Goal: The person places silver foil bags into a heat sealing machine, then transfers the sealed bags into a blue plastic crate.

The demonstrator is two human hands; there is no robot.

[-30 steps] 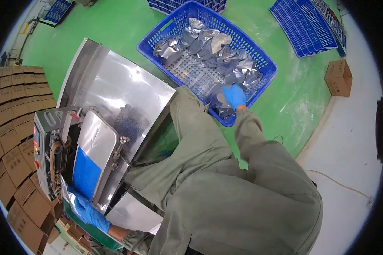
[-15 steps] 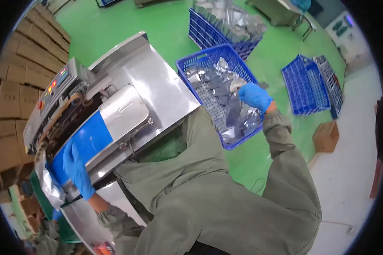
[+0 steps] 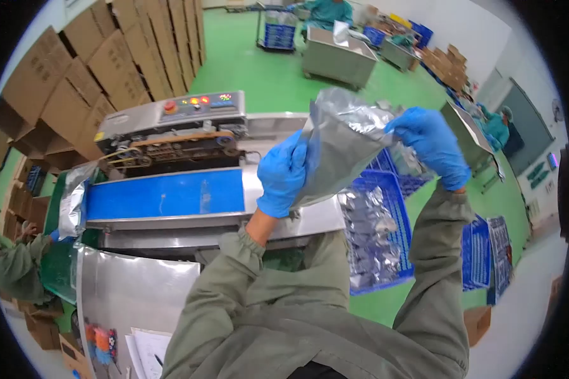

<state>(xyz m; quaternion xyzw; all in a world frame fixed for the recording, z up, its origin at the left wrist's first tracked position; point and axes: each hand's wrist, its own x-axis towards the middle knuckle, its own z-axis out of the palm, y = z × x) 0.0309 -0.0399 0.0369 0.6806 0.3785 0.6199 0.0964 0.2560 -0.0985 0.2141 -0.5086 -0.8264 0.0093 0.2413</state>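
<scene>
A silver foil bag (image 3: 338,155) is held up in front of me between both gloved hands. My left hand (image 3: 282,174), in a blue glove, is closed on the bag's left edge. My right hand (image 3: 428,144) pinches its upper right corner. Below the bag stands a blue plastic crate (image 3: 406,252) with several more foil bags (image 3: 368,230) in it. To the left is a band sealing machine (image 3: 171,114) with lit indicators and a blue conveyor belt (image 3: 164,194). Another foil bag (image 3: 76,199) is at the belt's left end, near a co-worker's gloved hand (image 3: 58,235).
Stacked cardboard boxes (image 3: 63,88) rise behind the machine. A steel table (image 3: 133,278) with papers (image 3: 150,350) is at lower left, beside a green bin (image 3: 60,271). More blue crates (image 3: 476,252) stand at right. Co-workers and a steel cart (image 3: 338,60) are farther back.
My right hand has come up from the crate with a foil bag. My left hand has left the belt and now grips the bag too. The view has turned and lifted.
</scene>
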